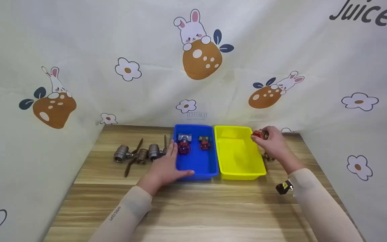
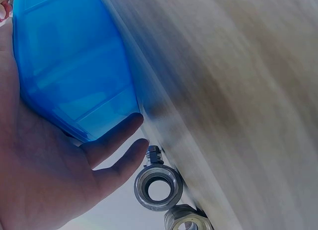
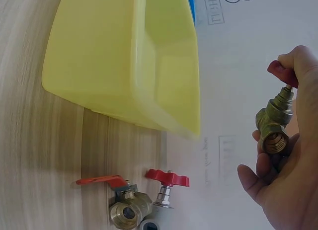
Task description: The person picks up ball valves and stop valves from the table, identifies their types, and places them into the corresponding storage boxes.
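In the head view my right hand [image 1: 275, 143] is raised beside the far right corner of the yellow bin [image 1: 242, 176]. It pinches a brass gate valve [image 3: 274, 118] by its red handwheel [image 3: 282, 73]. My left hand [image 1: 163, 168] rests against the left side of the blue bin [image 1: 197, 166], its fingers extended and thumb at the near edge. Inside the blue bin lie a silver valve with a red handwheel [image 1: 184, 148] and a smaller brass valve with a red handwheel [image 1: 204, 144].
Left of the blue bin, several ball valves [image 1: 122, 153] with long levers lie on the wooden table [image 1: 193, 205]. Beyond the yellow bin's right side sit a red-lever ball valve [image 3: 130, 208] and a red-handwheel valve [image 3: 166, 183]. A dark-handled piece [image 1: 283, 187] lies near my right sleeve.
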Tool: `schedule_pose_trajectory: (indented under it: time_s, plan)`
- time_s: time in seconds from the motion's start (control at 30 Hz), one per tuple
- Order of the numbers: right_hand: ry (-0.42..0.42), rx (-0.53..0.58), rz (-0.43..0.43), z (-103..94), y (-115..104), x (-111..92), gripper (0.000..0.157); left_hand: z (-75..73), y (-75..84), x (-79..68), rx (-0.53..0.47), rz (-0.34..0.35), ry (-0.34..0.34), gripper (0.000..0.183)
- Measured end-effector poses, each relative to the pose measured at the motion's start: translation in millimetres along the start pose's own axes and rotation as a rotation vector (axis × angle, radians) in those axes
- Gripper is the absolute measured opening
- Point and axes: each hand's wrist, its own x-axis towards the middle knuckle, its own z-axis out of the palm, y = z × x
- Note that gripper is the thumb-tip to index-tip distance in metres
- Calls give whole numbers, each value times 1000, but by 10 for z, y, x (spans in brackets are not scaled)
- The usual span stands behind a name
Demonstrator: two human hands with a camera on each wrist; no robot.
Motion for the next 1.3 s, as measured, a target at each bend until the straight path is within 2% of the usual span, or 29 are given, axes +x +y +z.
schedule_pose_trajectory:
  time_s: [0.63,0.8,1.03,1.3]
  plan:
    - [-18,3,-89,95,-207,11,73,11,-5,3,9,-8,3,140]
    - [-33,3,-85,143,-279,22,75,10,-7,-2,5,-13,1,144]
    - [-60,-12,-62,182,-409,39,74,17,-2,6,11,-14,-2,140]
    - [-85,-27,-111,242,-509,52,73,20,-7,16,22,-14,-2,141]
